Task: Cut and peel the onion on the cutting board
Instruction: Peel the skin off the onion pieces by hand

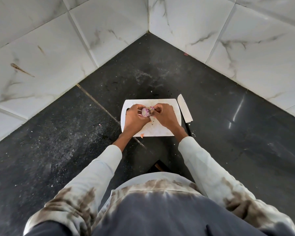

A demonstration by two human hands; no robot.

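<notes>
A white cutting board [160, 131] lies on the dark counter. Above its middle I hold a cut red onion [145, 112], its pale purple cut face turned toward the camera. My left hand [134, 118] grips the onion from the left. My right hand [165, 115] pinches loose papery skin [151, 109] at the onion's right side. A knife with a white blade [184, 109] rests on the counter along the board's right edge, touched by neither hand.
The black speckled counter [75, 133] runs into a corner of white marble-pattern wall tiles [148, 17]. Small peel scraps lie on the board and counter, one orange bit [142, 135] at the board's near edge.
</notes>
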